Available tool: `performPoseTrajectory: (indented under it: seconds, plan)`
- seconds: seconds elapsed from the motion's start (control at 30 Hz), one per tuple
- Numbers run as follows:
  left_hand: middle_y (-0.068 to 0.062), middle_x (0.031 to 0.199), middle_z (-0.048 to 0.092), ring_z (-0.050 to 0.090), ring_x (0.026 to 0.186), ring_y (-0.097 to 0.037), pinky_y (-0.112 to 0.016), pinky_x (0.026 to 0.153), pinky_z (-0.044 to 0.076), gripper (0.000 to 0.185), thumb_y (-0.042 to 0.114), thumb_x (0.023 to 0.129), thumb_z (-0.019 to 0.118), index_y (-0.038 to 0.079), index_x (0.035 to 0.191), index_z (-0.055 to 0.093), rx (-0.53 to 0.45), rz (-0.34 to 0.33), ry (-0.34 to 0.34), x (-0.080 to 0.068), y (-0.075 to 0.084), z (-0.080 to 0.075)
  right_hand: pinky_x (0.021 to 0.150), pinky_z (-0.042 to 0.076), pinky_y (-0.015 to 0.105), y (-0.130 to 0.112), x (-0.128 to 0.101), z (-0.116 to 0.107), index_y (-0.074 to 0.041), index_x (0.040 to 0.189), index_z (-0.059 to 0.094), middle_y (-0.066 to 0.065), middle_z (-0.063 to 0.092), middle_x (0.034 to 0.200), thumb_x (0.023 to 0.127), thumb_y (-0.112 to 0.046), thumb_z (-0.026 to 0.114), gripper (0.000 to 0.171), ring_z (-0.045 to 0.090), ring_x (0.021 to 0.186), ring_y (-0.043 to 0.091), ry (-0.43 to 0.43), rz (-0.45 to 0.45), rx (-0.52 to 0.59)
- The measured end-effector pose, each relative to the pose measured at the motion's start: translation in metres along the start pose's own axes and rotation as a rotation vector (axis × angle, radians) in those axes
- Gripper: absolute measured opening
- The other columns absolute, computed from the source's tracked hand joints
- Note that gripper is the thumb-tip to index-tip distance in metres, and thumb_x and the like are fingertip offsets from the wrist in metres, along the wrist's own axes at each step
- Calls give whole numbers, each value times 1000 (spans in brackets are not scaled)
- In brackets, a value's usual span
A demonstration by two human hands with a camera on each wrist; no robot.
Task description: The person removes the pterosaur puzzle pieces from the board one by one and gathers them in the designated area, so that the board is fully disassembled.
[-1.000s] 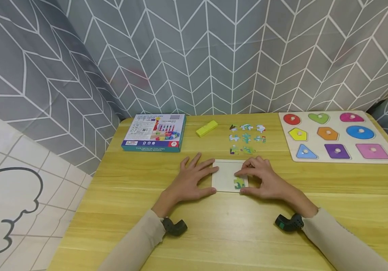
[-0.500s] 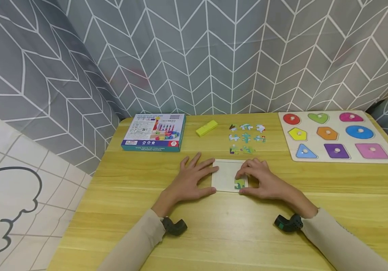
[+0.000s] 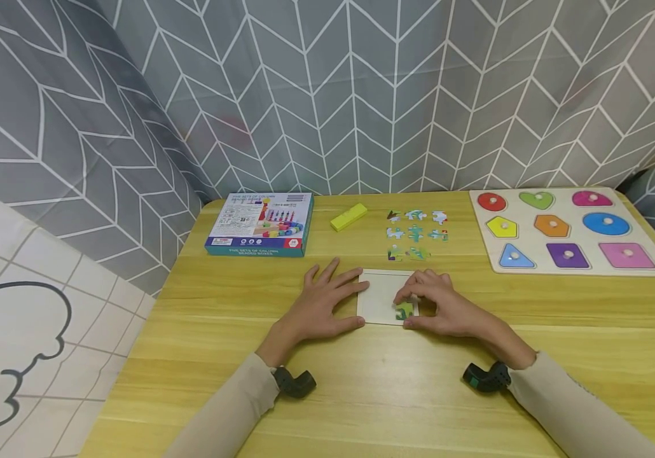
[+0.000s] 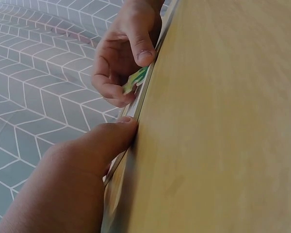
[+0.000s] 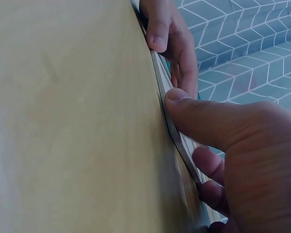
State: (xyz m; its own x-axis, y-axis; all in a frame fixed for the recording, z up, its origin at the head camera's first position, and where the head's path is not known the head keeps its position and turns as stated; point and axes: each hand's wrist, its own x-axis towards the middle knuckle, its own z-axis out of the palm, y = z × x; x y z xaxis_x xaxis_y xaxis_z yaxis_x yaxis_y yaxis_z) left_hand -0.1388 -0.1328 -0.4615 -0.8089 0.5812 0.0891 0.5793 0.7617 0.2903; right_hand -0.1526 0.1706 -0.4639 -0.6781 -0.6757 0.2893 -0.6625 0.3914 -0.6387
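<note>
A white puzzle tray lies on the wooden table in front of me. My left hand rests flat beside it, its straight fingers on the tray's left edge and its thumb against the front corner. My right hand curls over the tray's front right corner and pinches a green puzzle piece there. In the left wrist view the green puzzle piece shows between the right hand's fingers and thumb. The right wrist view shows the right thumb on the tray's edge.
Several loose puzzle pieces lie just beyond the tray. Farther back are a yellow block and a blue box at the left. A shape-peg board sits at the right. A grey patterned curtain hangs behind the table.
My right hand's fingers have closed in slightly over the green piece at the tray's corner. The left hand and the tray have stayed put.
</note>
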Motion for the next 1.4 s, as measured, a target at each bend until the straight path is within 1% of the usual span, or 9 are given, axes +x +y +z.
performPoseTrajectory:
  seconds: [0.2, 0.4, 0.57, 0.67, 0.77, 0.87, 1.0, 1.3, 1.4]
  plan:
    - [12, 167, 32, 11, 160, -36, -67, 121, 7, 69, 67, 91, 55, 38, 153, 46, -5, -2, -2, 0, 0, 0, 81, 22, 29, 0, 0, 0, -29, 113, 70, -19, 67, 107, 81, -25, 87, 36, 49, 97, 4, -27, 38, 40]
    - [13, 167, 30, 10, 160, -35, -67, 121, 6, 69, 67, 91, 55, 38, 153, 45, 0, -5, -7, 0, -1, 1, 81, 27, 29, 2, -1, -3, -25, 115, 72, -13, 63, 97, 82, -24, 86, 36, 51, 90, 8, -13, 110, 104]
    - [13, 168, 29, 9, 160, -36, -68, 121, 7, 69, 68, 92, 54, 39, 154, 44, -3, -5, -9, 0, -1, 1, 75, 43, 26, 10, -1, -8, -18, 116, 72, -5, 65, 95, 86, -18, 83, 32, 53, 83, 14, 44, 122, 158]
    - [13, 168, 30, 10, 160, -36, -68, 121, 7, 69, 68, 92, 54, 38, 154, 44, 2, 1, -4, 0, -1, 1, 70, 46, 25, 20, -2, -14, -13, 117, 72, -1, 67, 97, 86, -10, 82, 33, 54, 79, 16, 115, 115, 166]
    - [14, 168, 30, 10, 160, -35, -67, 121, 7, 70, 68, 91, 55, 38, 154, 44, 5, 4, -3, 0, -2, 2, 68, 46, 23, 31, -4, -22, -9, 118, 72, 2, 68, 97, 86, -5, 81, 33, 54, 77, 14, 195, 124, 126]
    - [13, 167, 31, 11, 160, -35, -67, 121, 7, 70, 68, 91, 55, 38, 154, 44, 7, 4, -1, 0, -2, 2, 67, 45, 21, 40, -7, -30, -7, 117, 72, 3, 68, 94, 85, -4, 81, 33, 53, 75, 10, 269, 151, 44]
    - [12, 167, 31, 11, 160, -36, -67, 121, 7, 69, 67, 92, 54, 38, 153, 45, 3, 4, 2, -1, -1, 1, 67, 41, 19, 50, -10, -37, -4, 115, 73, 3, 65, 89, 84, -3, 81, 33, 50, 75, 9, 330, 180, -62]
    - [12, 167, 32, 11, 160, -36, -67, 121, 7, 69, 66, 92, 56, 37, 154, 45, 2, 4, -2, 0, 0, 1, 75, 27, 29, 55, -10, -42, -5, 119, 73, 6, 62, 91, 88, -6, 77, 31, 39, 85, 17, 338, 161, -250]
    - [12, 167, 32, 11, 160, -36, -67, 121, 7, 69, 65, 92, 57, 36, 153, 45, -2, 4, 1, -1, 0, 1, 76, 26, 32, 55, -10, -41, -4, 119, 73, 9, 61, 94, 89, -6, 75, 31, 38, 85, 18, 338, 162, -284]
